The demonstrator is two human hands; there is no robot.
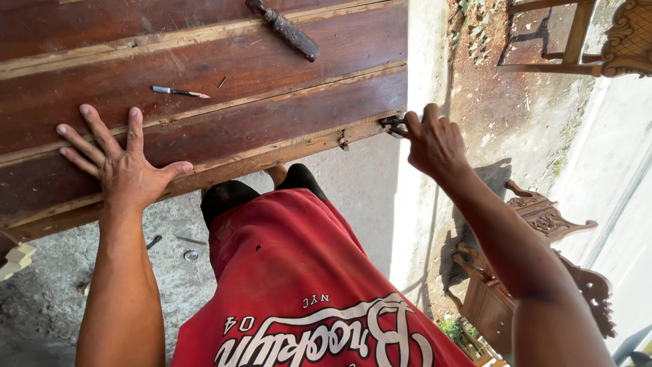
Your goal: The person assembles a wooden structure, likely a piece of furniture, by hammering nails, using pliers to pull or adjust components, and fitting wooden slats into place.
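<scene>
Left hand is flat on the dark wooden panel, fingers spread wide, palm pressing near the front edge, arm straight down from the shoulder, gripping nothing; right hand reaches out to the panel's front right corner, fingers curled tight around a small metal tool, looks like pliers, biting right at that corner edge; a little metal bit sticks out of the front edge just left of there; further back on the panel there's a blue pen and a hammer handle by the far edge; carved wooden furniture stands on the ground to the right
</scene>
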